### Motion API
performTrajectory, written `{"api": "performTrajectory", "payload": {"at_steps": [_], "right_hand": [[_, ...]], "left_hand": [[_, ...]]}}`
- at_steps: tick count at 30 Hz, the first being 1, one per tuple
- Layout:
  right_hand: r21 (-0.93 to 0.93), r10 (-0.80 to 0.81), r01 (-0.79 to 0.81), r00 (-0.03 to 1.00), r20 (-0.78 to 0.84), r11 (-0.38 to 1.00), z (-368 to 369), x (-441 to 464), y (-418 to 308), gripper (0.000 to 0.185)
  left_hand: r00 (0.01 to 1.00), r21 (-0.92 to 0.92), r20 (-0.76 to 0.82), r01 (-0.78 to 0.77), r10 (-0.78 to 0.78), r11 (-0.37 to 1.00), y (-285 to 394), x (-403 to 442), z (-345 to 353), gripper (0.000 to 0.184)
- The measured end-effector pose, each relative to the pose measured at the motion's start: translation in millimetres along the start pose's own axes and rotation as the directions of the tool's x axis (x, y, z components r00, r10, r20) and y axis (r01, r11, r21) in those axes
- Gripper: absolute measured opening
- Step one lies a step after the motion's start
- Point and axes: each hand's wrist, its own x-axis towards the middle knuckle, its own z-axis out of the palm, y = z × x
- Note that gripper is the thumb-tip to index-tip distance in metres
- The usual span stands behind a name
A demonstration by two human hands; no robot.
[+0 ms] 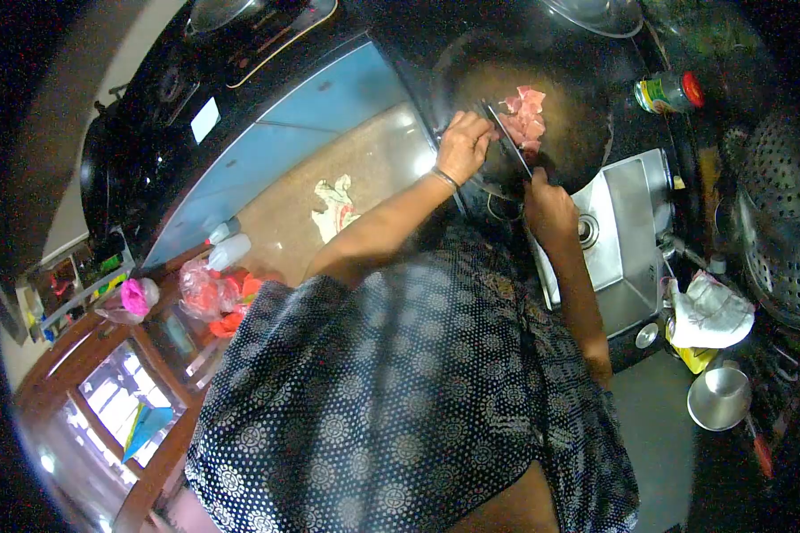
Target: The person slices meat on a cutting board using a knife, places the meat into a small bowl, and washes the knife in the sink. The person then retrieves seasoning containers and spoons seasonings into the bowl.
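Sliced raw meat [526, 115] lies in a small pink pile on a dark round cutting board [582, 133]. My right hand [549, 211] is wrapped round the handle of a kitchen knife [509, 142], whose blade slants up and left beside the pile. On the other side of the blade, my left hand [468, 147] has its fingers curled and pressed down on a bit of meat, mostly hidden under the fingertips. A bracelet circles the left wrist.
Right of the board is a steel sink [609, 240]. A red-lidded jar [669, 92] stands behind it. Farther right are a white cloth [709, 311], a metal cup [719, 398] and a perforated strainer [780, 169]. A crumpled wrapper [334, 206] lies on the floor at left.
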Motion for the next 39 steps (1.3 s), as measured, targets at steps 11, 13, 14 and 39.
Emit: {"api": "performTrajectory", "payload": {"at_steps": [11,13,14,39], "right_hand": [[0.09,-0.03,0.031,1.0,-0.006,0.995,4.7,23.9,-11.7,0.03],[0.093,-0.019,0.018,1.0,0.01,0.996,4.1,11.0,-4.3,0.03],[0.092,-0.003,0.0,1.0,0.026,0.996,3.9,4.4,0.3,0.031],[0.125,-0.023,0.026,0.999,-0.023,0.992,3.7,12.1,-8.6,0.032]], "left_hand": [[0.999,0.055,0.028,0.039,-0.04,0.998,10.9,3.8,-7.0,0.012],[0.999,0.008,-0.021,0.038,-0.038,0.999,10.9,1.9,-4.3,0.01],[0.999,0.007,-0.025,0.042,-0.041,0.999,10.1,1.3,-3.4,0.01],[0.997,0.018,-0.002,0.082,-0.082,0.996,11.8,0.6,-4.3,0.008]]}}
